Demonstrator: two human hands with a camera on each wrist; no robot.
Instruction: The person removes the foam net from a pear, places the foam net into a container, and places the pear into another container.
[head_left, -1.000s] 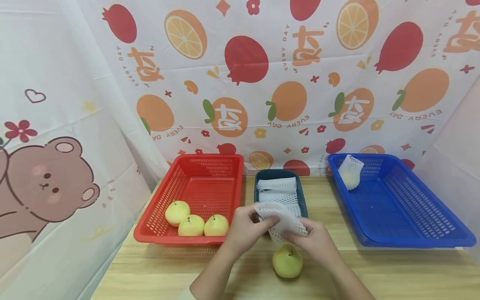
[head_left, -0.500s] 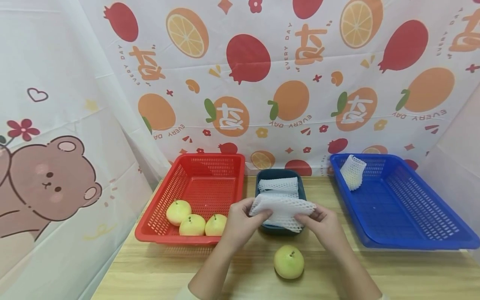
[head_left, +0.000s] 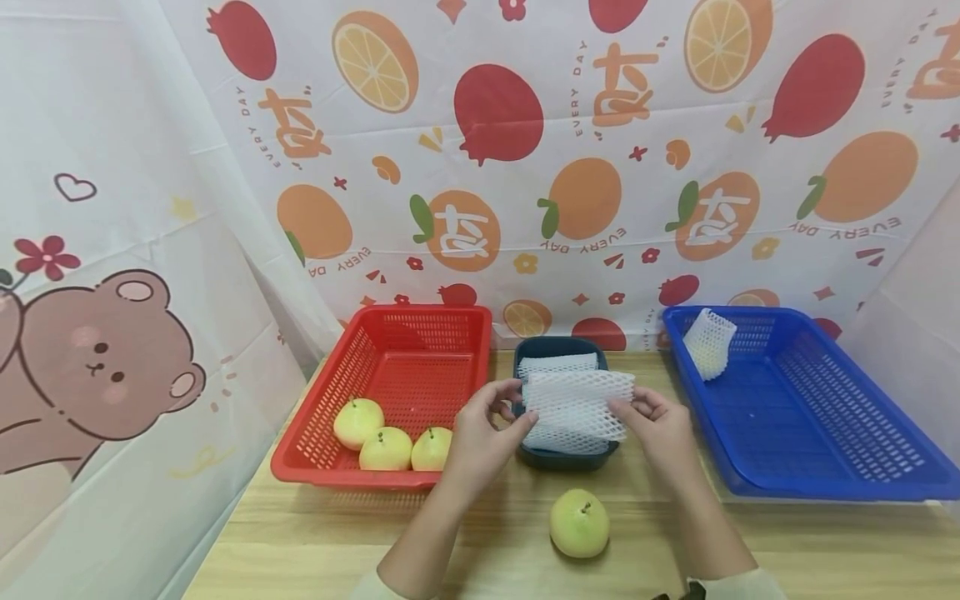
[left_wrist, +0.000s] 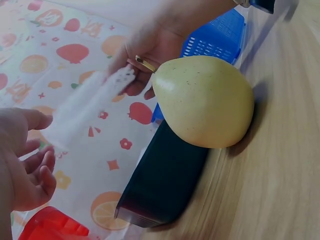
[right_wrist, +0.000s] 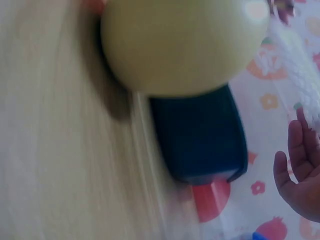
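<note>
A white foam fruit net [head_left: 577,404] is stretched flat above the dark green bin [head_left: 566,460]. My right hand [head_left: 663,433] pinches its right end between thumb and fingers. At the net's left end is my left hand [head_left: 483,433], thumb and fingers spread apart; in the left wrist view the left hand [left_wrist: 25,160] has loose fingers beside the net's end [left_wrist: 75,110]. On the table in front of the bin stands a yellow-green pear [head_left: 580,523], stem up. More foam nets [head_left: 558,364] lie in the bin, partly hidden. The right wrist view is blurred.
To the left, a red basket [head_left: 408,333] has three pears [head_left: 358,423] near its front. On the right is a blue basket [head_left: 780,417], with a net-wrapped fruit [head_left: 708,343] in its back left corner. A printed curtain [head_left: 495,167] hangs behind the wooden table [head_left: 300,542].
The foam net was bunched between both hands, then unfolded and spread sideways. Both hands have moved slightly up and away from the pear, and the left fingers have loosened. The pear stays put.
</note>
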